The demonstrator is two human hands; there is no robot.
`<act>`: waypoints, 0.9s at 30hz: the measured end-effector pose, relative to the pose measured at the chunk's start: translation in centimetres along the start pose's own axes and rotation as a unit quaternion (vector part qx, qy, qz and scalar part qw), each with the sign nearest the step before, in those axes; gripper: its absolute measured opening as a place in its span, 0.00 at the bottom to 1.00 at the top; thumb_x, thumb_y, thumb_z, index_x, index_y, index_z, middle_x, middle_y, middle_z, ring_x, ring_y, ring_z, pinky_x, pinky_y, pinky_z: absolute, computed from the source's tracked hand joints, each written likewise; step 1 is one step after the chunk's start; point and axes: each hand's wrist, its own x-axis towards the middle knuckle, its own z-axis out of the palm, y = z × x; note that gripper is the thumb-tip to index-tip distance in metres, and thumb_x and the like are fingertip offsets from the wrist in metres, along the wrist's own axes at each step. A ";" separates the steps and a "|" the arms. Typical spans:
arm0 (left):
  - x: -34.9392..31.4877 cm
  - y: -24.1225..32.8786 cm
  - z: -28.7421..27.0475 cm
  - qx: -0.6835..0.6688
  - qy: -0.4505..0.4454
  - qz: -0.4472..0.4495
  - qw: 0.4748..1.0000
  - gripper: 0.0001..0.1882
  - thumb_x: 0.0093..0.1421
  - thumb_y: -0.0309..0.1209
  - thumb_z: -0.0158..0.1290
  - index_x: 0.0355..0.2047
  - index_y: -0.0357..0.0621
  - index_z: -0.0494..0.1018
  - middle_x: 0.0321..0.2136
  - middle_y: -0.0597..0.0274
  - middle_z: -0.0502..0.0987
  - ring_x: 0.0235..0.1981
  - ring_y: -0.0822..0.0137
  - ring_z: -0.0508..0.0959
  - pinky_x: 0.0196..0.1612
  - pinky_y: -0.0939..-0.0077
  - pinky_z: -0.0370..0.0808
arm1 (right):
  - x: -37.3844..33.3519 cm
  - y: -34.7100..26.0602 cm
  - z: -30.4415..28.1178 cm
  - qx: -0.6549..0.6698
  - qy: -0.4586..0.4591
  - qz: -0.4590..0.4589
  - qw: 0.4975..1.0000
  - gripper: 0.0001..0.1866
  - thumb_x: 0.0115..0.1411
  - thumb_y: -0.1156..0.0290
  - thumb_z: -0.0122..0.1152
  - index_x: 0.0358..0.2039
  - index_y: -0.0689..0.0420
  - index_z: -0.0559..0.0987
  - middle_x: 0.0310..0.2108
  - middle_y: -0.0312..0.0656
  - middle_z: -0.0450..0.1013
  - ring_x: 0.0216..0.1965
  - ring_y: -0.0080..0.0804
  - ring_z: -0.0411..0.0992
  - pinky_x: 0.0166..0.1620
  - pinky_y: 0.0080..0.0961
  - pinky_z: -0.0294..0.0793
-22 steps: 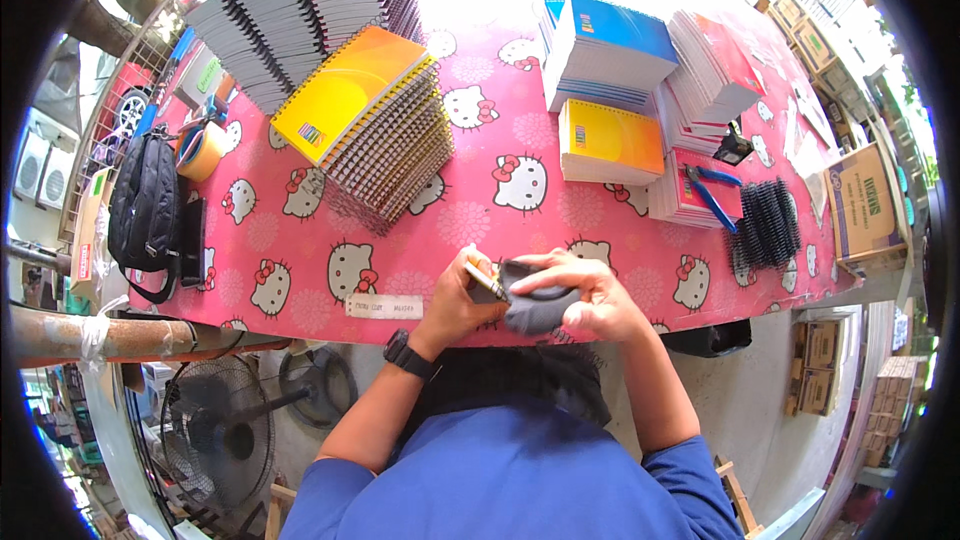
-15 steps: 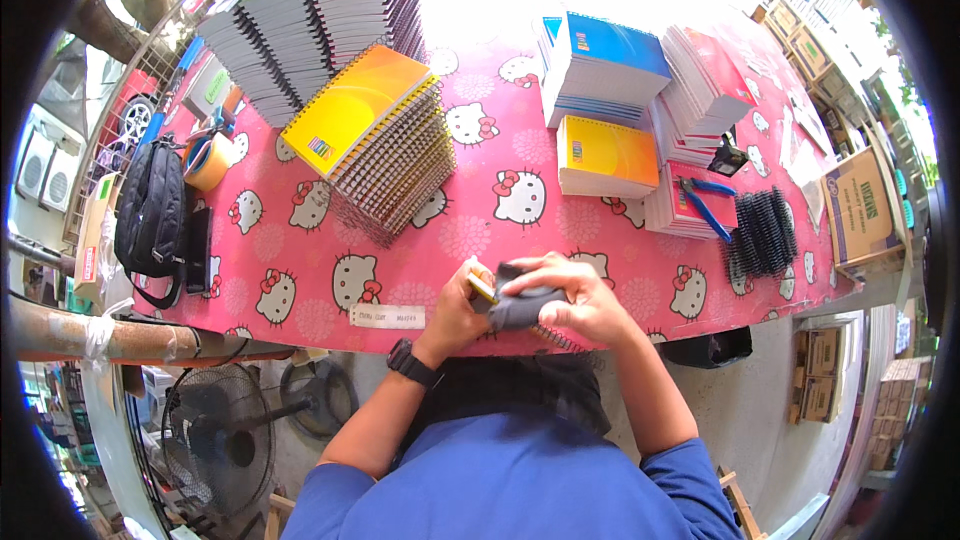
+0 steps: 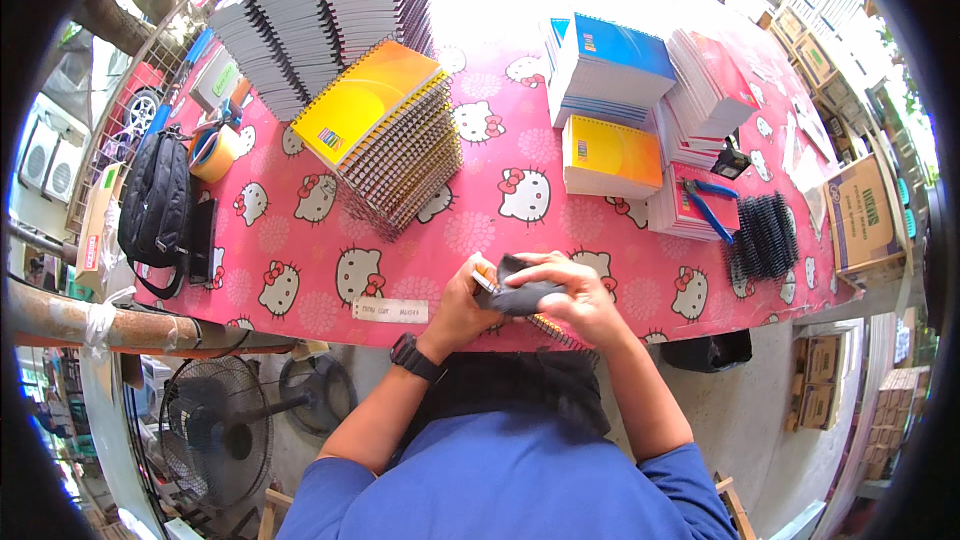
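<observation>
At the table's near edge, my left hand grips a spiral notebook, its pale page edge and a bit of yellow cover showing by the thumb. Part of the notebook's coil shows below my right hand. That hand is closed round a dark grey, soft-looking piece, perhaps a cloth, which lies against the notebook and hides most of it. A black watch is on my left wrist. Ahead stands a tall stack of yellow spiral notebooks.
Large coil-bound books stand behind that stack. To the right are blue notebooks, a yellow pile, red notebooks, blue-handled pliers and black coils. A black bag and tape roll lie left.
The dark grey piece has moved up slightly and shifted along the notebook with my right hand. More of the coil shows below it. My left hand keeps its hold.
</observation>
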 end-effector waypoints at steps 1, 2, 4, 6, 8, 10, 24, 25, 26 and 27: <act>0.2 0.2 0.0 0.006 0.005 0.006 1.000 0.26 0.36 0.27 0.70 0.29 0.48 0.62 0.26 0.71 0.66 0.29 0.77 0.66 0.34 0.80 0.67 | 0.2 0.4 0.2 -0.100 -0.006 0.004 0.995 0.21 0.47 0.55 0.65 0.36 0.57 0.80 0.42 0.51 0.72 0.46 0.39 0.67 0.50 0.32 0.64; 0.1 -0.3 0.2 -0.008 0.000 0.011 1.000 0.26 0.37 0.28 0.70 0.29 0.47 0.63 0.27 0.70 0.67 0.30 0.77 0.67 0.34 0.79 0.68 | 0.2 1.4 -0.1 -0.138 0.022 0.023 0.990 0.21 0.47 0.54 0.65 0.37 0.56 0.80 0.42 0.51 0.72 0.46 0.39 0.67 0.50 0.32 0.64; -0.3 -1.1 0.3 -0.016 0.007 0.000 1.000 0.25 0.37 0.28 0.70 0.30 0.47 0.63 0.27 0.70 0.67 0.30 0.77 0.67 0.34 0.79 0.68 | 0.8 1.5 -0.9 -0.187 0.038 0.016 0.982 0.23 0.47 0.53 0.65 0.38 0.55 0.79 0.42 0.51 0.72 0.46 0.39 0.67 0.50 0.32 0.64; -0.3 -0.5 0.4 -0.045 0.009 -0.017 0.999 0.25 0.39 0.28 0.69 0.31 0.45 0.64 0.27 0.70 0.67 0.30 0.77 0.67 0.34 0.79 0.68 | 0.7 0.4 -0.9 -0.096 0.029 0.004 0.995 0.22 0.47 0.53 0.65 0.38 0.55 0.79 0.42 0.51 0.72 0.46 0.40 0.67 0.50 0.33 0.64; -0.3 -1.2 0.2 -0.039 0.004 -0.001 0.999 0.24 0.40 0.28 0.68 0.32 0.44 0.64 0.28 0.70 0.68 0.31 0.78 0.68 0.35 0.80 0.68 | 0.5 -0.4 -0.9 -0.034 0.023 0.003 0.999 0.24 0.43 0.53 0.68 0.37 0.55 0.79 0.43 0.51 0.71 0.45 0.42 0.66 0.51 0.36 0.64; 0.1 -0.8 0.2 -0.031 0.000 0.025 0.999 0.24 0.41 0.28 0.68 0.33 0.44 0.64 0.28 0.69 0.69 0.31 0.78 0.68 0.35 0.80 0.69 | 0.3 -1.1 -1.4 -0.179 0.058 -0.032 0.982 0.25 0.41 0.53 0.70 0.38 0.55 0.79 0.45 0.52 0.69 0.46 0.43 0.65 0.51 0.37 0.63; 0.3 -0.2 0.8 -0.006 0.009 -0.030 0.999 0.17 0.47 0.19 0.58 0.36 0.42 0.64 0.30 0.65 0.71 0.33 0.74 0.72 0.35 0.78 0.70 | -1.7 -3.3 1.7 -0.540 0.016 -0.137 0.831 0.35 0.31 0.57 0.72 0.44 0.51 0.73 0.57 0.46 0.58 0.51 0.42 0.60 0.51 0.38 0.55; 0.3 -0.6 0.7 0.041 0.020 -0.026 0.999 0.19 0.46 0.22 0.60 0.37 0.39 0.64 0.30 0.58 0.74 0.33 0.69 0.75 0.35 0.75 0.72 | -1.8 -3.3 1.9 -0.532 -0.003 -0.144 0.835 0.35 0.31 0.58 0.72 0.45 0.51 0.73 0.57 0.46 0.58 0.51 0.42 0.60 0.51 0.38 0.55; 0.4 -1.0 0.7 0.016 0.031 -0.015 0.999 0.19 0.45 0.22 0.61 0.36 0.39 0.64 0.28 0.56 0.74 0.31 0.66 0.76 0.33 0.72 0.72 | -1.6 -3.8 1.5 -0.523 -0.018 -0.140 0.841 0.35 0.31 0.58 0.72 0.44 0.52 0.73 0.56 0.46 0.58 0.50 0.42 0.60 0.51 0.38 0.55; 0.3 -1.1 0.8 0.016 0.032 -0.018 0.999 0.19 0.45 0.22 0.61 0.36 0.39 0.64 0.28 0.56 0.74 0.31 0.66 0.76 0.33 0.72 0.72 | -1.3 -4.1 1.0 -0.522 -0.020 -0.138 0.842 0.35 0.31 0.58 0.72 0.44 0.52 0.73 0.56 0.46 0.58 0.50 0.42 0.60 0.51 0.38 0.55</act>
